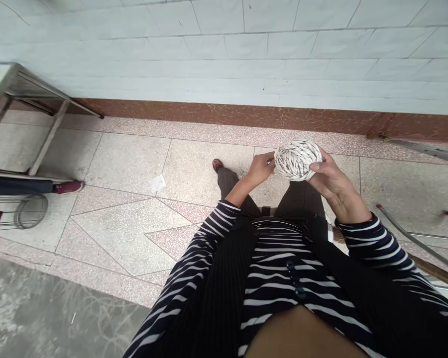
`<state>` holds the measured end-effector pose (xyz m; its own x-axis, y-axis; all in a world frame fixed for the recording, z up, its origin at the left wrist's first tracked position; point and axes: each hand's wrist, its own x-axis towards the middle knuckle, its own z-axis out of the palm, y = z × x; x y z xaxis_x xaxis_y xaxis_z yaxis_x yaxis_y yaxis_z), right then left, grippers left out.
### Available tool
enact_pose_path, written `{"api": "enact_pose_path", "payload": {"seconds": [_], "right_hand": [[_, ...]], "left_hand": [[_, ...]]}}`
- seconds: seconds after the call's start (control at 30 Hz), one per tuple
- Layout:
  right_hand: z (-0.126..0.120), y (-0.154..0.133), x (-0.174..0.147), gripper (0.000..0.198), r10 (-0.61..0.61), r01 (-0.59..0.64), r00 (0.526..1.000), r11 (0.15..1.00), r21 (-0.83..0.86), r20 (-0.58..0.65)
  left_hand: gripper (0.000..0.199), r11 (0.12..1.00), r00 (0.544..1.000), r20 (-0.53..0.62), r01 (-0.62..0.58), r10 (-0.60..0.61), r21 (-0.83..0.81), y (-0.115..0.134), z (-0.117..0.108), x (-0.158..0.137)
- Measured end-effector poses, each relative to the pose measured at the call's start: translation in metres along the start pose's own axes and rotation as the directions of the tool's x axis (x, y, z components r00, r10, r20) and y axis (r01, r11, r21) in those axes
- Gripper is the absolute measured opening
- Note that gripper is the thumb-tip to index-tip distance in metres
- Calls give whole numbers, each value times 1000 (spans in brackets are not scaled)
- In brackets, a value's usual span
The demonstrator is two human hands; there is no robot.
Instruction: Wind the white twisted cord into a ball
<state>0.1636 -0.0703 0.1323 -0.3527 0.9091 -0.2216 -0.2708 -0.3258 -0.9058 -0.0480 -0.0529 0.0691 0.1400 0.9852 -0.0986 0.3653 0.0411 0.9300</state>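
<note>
A rounded bundle of white twisted cord [297, 160] with thin dark lines, wound or woven in crossing strands, is held up in front of my lap. My right hand [330, 181] cups it from the right, thumb lying on its front face and the other fingers behind or under it. At its left edge, my left hand [260, 169] is closed with thumb and fingers pinched against the bundle. Some of the left fingertips are hidden, so any loose strand between them cannot be made out.
A metal-framed table [47, 134] stands at the left, by a person's shoe [67, 187] and a round wire stool [30, 211]. Metal chair legs [406, 231] are at my right. White paper [158, 184] lies on the tiled floor. A tiled wall [209, 69] runs ahead.
</note>
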Motion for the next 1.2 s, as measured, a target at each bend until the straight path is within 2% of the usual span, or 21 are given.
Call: {"api": "enact_pose_path", "payload": {"seconds": [0.1, 0.17, 0.23, 0.3, 0.4, 0.53, 0.73, 0.83, 0.97, 1.1, 1.2], "right_hand": [[4, -14, -1, 78, -100, 100, 995, 995, -28, 19], [4, -25, 0, 78, -172, 174, 985, 983, -63, 30], [1, -34, 4, 76, -209, 211, 977, 974, -78, 42], [0, -38, 9, 74, -209, 213, 976, 974, -80, 56], [2, -37, 14, 72, -180, 185, 981, 979, -86, 65], [9, -37, 14, 69, -166, 172, 984, 980, -98, 73], [12, -49, 17, 69, -226, 228, 973, 973, -44, 48], [15, -57, 18, 73, -289, 292, 955, 955, -54, 65], [17, -67, 17, 73, -332, 339, 940, 933, -121, 76], [9, -67, 23, 74, -347, 349, 937, 920, -181, 43], [-3, -61, 33, 72, -337, 336, 941, 926, -174, 21]], "left_hand": [[26, 968, 988, 71, 149, -137, -202, -12, 5, 1], [22, 896, 974, 143, 216, -174, -388, -19, 8, -2], [18, 818, 977, 170, 198, -125, -540, -21, 6, -4], [31, 779, 986, 158, 132, -43, -613, -18, 2, -3], [51, 795, 989, 145, 70, 22, -602, -9, -5, 3], [40, 855, 994, 113, 63, -5, -515, 2, -6, 10], [31, 865, 991, 128, 103, -45, -492, 10, -12, 4], [28, 877, 984, 148, 158, -101, -453, 5, -14, 5], [26, 871, 984, 111, 175, -140, -459, -14, -6, 6], [31, 832, 968, 233, 205, -94, -516, -28, 1, -5], [39, 826, 936, 346, 249, -69, -506, -25, -2, -20]]}}
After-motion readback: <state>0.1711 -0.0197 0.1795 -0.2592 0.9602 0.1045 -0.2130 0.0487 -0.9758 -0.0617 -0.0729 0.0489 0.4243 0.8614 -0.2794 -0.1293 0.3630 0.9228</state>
